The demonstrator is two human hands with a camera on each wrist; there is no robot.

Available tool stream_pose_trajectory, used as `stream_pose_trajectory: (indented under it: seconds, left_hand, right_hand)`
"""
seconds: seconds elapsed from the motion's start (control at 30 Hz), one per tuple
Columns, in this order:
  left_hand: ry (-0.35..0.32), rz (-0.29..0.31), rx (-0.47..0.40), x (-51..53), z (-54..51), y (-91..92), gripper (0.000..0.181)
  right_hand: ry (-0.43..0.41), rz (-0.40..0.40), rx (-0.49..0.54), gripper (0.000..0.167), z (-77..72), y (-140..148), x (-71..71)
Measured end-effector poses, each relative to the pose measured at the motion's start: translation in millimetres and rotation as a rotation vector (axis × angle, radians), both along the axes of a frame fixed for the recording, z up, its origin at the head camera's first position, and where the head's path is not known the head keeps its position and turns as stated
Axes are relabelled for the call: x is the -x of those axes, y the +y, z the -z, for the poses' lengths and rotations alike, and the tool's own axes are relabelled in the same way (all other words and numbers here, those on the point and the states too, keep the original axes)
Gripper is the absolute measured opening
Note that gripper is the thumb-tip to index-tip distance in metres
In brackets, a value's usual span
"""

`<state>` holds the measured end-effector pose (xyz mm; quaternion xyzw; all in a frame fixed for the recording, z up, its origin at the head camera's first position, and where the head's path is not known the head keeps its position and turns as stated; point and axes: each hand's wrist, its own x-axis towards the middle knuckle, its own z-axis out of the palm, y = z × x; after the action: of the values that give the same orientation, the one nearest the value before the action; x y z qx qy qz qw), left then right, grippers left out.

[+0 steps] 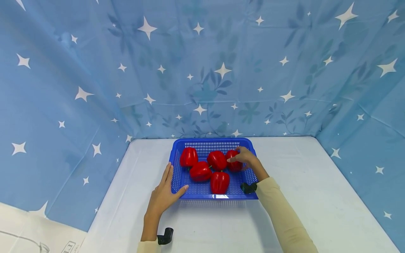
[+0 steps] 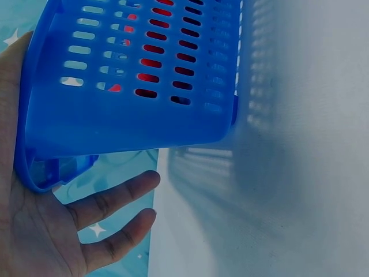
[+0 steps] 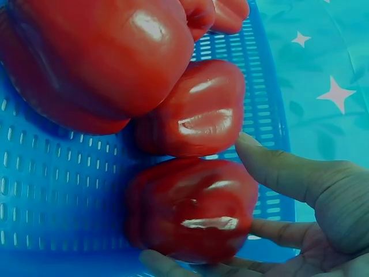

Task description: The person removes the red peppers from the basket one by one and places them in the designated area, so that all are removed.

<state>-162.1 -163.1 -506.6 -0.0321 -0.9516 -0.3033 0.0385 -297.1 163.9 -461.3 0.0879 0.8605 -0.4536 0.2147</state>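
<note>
Several red bell peppers lie in a blue plastic basket (image 1: 202, 196). My right hand (image 1: 245, 157) reaches over the basket's right side and holds the rightmost bell pepper (image 3: 193, 210). In the right wrist view its thumb is at the pepper's upper right, and the other fingers curl round its lower side. A neighbouring bell pepper (image 1: 217, 160) sits just left of the held one. My left hand (image 1: 162, 195) rests on the basket's left rim near the front corner, thumb spread over the front edge. The left wrist view shows two fingers extended beside the basket's slotted wall (image 2: 132, 124).
Under the basket is a white tabletop (image 1: 303, 175). A blue curtain (image 1: 205, 70) with white stars and leaves hangs behind and at both sides. Other bell peppers include one at the left (image 1: 188, 157), one at centre (image 1: 200, 171) and one in front (image 1: 219, 182).
</note>
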Motion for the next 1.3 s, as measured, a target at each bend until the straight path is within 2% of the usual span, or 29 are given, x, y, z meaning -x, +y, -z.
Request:
stream_pose_trajectory:
  seconds: [0.27, 0.83, 1.3]
  left_hand:
    - [-0.012, -0.005, 0.0, -1.1, 0.1, -0.6, 0.103]
    - [0.002, 0.0, -0.013, 0.4, 0.0, 1.3, 0.104]
    - [-0.013, 0.0, -0.008, -1.0, -1.4, -0.6, 0.104]
  right_hand:
    - [-0.027, -0.028, -0.002, 0.087, 6.6, -0.5, 6.6]
    - [-0.089, 0.015, 0.067, 0.084, 13.4, 0.5, 10.4]
    - [-0.054, -0.035, 0.111, 0.089, 15.2, 1.1, 7.7]
